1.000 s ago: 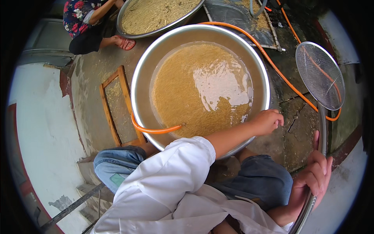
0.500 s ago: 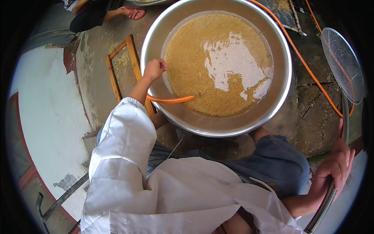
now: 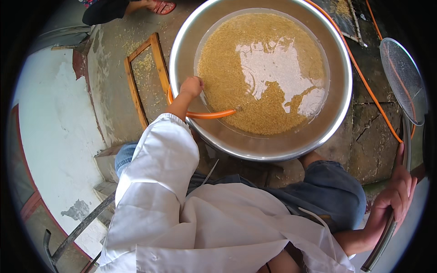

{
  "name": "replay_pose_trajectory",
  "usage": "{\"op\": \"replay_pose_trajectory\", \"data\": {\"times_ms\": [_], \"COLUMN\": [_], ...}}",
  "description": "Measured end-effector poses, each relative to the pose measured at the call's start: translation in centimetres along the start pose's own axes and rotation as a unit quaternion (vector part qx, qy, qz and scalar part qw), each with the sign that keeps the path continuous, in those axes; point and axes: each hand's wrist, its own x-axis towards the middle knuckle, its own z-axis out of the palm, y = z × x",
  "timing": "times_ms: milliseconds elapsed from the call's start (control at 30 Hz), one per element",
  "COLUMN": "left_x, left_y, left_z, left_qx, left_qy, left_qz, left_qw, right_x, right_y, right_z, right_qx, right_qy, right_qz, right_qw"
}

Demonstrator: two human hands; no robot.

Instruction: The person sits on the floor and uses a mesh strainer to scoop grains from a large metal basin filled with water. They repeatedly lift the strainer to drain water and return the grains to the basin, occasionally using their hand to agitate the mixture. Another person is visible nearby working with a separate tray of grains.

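A large round metal basin (image 3: 338, 77) stands before me, holding water and a broad layer of golden-brown grain (image 3: 221, 54). Over its left inner wall is my left hand (image 3: 192, 86), fingers curled closed; whether anything small is pinched there is hidden. Under that wrist an orange hose (image 3: 211, 115) crosses the rim, its end at the water's surface. Far to the right, my right hand (image 3: 394, 199) grips the long metal handle of a round wire-mesh strainer (image 3: 399, 79). The strainer's mesh is up and away from me, outside the basin.
A wooden frame (image 3: 159, 61) lies on the floor left of the basin, with scattered grain. More orange hose (image 3: 369, 91) runs along the right side. Another person's sandalled foot (image 3: 163, 7) shows at the top left. A white wall (image 3: 54, 136) stands at left.
My left hand has shifted slightly right and toward me, still closed above the basin's left side. The view has moved a little. My right hand keeps its grip on the strainer.
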Motion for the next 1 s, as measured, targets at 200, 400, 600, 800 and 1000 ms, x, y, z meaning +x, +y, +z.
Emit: {"op": "replay_pose_trajectory", "data": {"times_ms": [200, 400, 600, 800, 1000], "left_x": [0.3, 2.4, 2.8, 2.5, 1.2], "left_y": [0.7, 2.1, 7.5, 8.1, 7.5], "left_z": [2.8, 9.8, 6.3, 1.5, 0.6], "left_qx": [-0.134, -0.232, -0.734, -0.818, -0.851], "left_qy": [-0.006, 0.151, -0.122, -0.2, -0.23], "left_qz": [0.016, -0.059, -0.137, 0.012, 0.024], "left_qw": [0.991, 0.959, 0.654, 0.539, 0.472], "right_x": [0.3, 0.4, 0.7, 0.7, 0.6], "right_y": [0.5, 1.3, 1.7, 1.6, 1.5], "right_z": [0.0, 0.1, 0.5, 0.3, 0.3], "right_qx": [-0.009, -0.011, -0.006, -0.002, 0.005], "right_qy": [-0.005, 0.01, 0.007, 0.016, 0.011], "right_qz": [0.001, -0.007, -0.006, -0.003, 0.0], "right_qw": [1.0, 1.0, 1.0, 1.0, 1.0]}}
